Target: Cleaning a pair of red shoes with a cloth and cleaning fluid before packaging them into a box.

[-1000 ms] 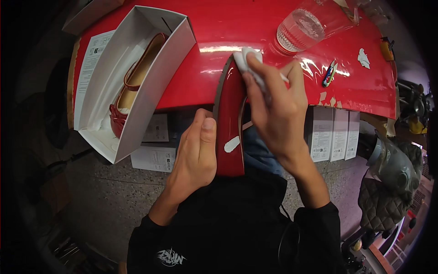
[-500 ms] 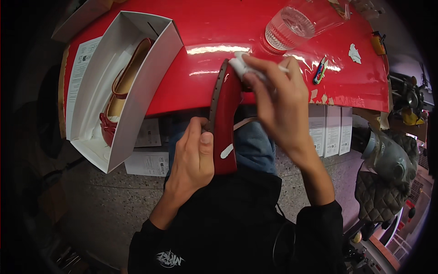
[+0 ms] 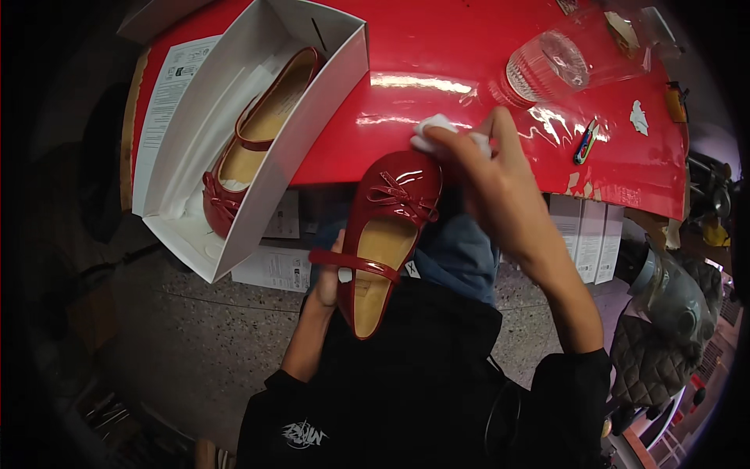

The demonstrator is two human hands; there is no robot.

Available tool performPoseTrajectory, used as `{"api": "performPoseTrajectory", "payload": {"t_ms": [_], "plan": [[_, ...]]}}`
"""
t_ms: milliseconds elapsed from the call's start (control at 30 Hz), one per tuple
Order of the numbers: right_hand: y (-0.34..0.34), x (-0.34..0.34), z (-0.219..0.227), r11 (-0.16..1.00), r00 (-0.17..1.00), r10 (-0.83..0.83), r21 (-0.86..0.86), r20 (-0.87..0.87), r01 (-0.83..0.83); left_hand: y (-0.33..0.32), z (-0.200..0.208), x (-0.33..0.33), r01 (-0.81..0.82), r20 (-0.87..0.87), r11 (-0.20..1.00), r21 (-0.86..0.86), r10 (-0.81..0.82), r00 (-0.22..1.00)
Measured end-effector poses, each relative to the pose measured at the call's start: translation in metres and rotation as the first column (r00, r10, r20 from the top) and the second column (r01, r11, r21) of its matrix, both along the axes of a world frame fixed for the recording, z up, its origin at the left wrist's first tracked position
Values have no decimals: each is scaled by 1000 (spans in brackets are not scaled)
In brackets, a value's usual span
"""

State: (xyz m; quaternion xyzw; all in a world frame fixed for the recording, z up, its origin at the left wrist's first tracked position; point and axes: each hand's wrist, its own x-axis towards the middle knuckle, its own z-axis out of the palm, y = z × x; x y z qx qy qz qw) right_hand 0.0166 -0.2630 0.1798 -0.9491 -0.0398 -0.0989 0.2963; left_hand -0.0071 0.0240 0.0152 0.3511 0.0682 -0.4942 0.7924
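A glossy dark red strapped flat shoe (image 3: 423, 173) with a bow faces up over my lap, toe pointing away from me. My left hand (image 3: 328, 280) grips it from the left side near the strap, its fingers mostly hidden beneath. In my right hand (image 3: 506, 184) is a crumpled white cloth (image 3: 437, 131), pinched just beyond the shoe's toe. The matching red shoe (image 3: 221, 205) lies in an open white shoebox (image 3: 291, 144) to the left.
On the red table (image 3: 437, 39) stand a ribbed clear cup (image 3: 539, 72) and a clear plastic bag (image 3: 617, 59). Small thread snips (image 3: 585, 142) and a white scrap (image 3: 639, 117) lie at the right. More white boxes (image 3: 590, 238) are below the table edge.
The shoe has been turned from its side to show its top and bow. My right hand keeps the cloth by the toe. The whole view has shifted, moving the table's things rightward.
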Motion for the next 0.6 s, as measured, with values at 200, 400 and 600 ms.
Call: {"api": "performPoseTrajectory", "payload": {"t_ms": [200,400,600], "plan": [[18,-12,15,981,983,186,-56,2,-185,-3,11,6,27,79,997,68,-32,996],[15,-10,22,970,970,241,17,-9,-241,-7,18,10,9,181,995,103,-28,983],[-4,-4,17,986,988,156,54,8,-156,-8,-5,0,1,215,998,-60,12,976]]}}
